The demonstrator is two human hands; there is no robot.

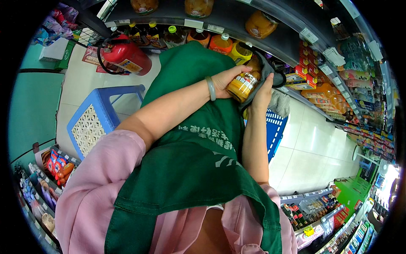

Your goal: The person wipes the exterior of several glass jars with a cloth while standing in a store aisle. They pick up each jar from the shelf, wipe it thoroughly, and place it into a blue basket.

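My left hand (226,81), with a pale bangle at its wrist, grips a glass jar of yellow preserved fruit (243,86), which is tilted in front of the shelf. A dark grey cloth (263,77) lies against the jar's right side, and my right hand (262,92) holds it there. Part of the jar is hidden by the cloth and fingers. Similar jars (260,24) stand on the shelf above. Below them is a row of bottles with coloured caps (221,43).
A red fire extinguisher (133,58) stands at the left, above a blue plastic stool (92,117). A blue basket (275,133) is on the tiled floor at the right, with a grey fluffy cloth (279,103) by its top end. Stocked shelves (317,41) curve along the right.
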